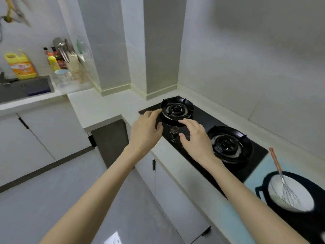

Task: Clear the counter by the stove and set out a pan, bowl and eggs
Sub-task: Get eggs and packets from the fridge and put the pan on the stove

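Both arms reach over the black two-burner stove (246,166). My left hand (146,131) hovers at the stove's left edge, fingers apart and curved, holding nothing. My right hand (195,138) is beside it over the stove's front strip, fingers spread, empty, just right of a small knob (174,129). The far burner (176,108) lies just beyond both hands. At the lower right a black pan (274,205) rests on a light blue mat (255,178). Inside the pan sits a white bowl (302,194) with a metal whisk (286,191) leaning in it. No eggs are in view.
The white counter (98,110) runs left of the stove to a dark sink (22,88). Beside the sink stand a yellow detergent jug (21,65), bottles, a utensil holder (72,59) and a clear container (70,81). The near burner (228,143) sits between my right hand and the pan.
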`<state>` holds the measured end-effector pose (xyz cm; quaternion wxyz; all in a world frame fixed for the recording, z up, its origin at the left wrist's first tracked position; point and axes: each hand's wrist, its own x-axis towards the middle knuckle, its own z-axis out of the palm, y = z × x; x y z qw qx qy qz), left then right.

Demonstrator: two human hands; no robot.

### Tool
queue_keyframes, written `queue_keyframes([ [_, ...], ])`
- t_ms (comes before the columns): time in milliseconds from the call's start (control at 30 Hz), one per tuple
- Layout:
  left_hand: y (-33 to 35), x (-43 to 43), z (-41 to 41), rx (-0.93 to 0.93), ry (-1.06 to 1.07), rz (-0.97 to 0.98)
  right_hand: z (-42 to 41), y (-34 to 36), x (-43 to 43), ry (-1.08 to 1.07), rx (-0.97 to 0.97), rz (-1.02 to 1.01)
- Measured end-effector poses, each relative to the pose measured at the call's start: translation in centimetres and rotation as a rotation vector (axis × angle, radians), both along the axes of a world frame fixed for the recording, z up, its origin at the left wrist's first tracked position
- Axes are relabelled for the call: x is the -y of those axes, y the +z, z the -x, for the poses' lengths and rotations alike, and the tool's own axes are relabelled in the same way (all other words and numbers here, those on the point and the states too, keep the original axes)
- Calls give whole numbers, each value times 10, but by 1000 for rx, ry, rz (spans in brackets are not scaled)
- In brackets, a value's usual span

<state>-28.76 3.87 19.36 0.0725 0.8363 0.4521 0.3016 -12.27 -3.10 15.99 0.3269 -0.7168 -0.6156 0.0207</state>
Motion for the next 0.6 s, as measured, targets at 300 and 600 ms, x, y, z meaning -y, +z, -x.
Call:
queue_keyframes([
  [300,-26,-4,-132,-61,-351,88,-88,-26,46,-371,-63,36],
  [600,-54,-2,-227,-157,-750,127,-131,-45,90,-754,-109,45],
])
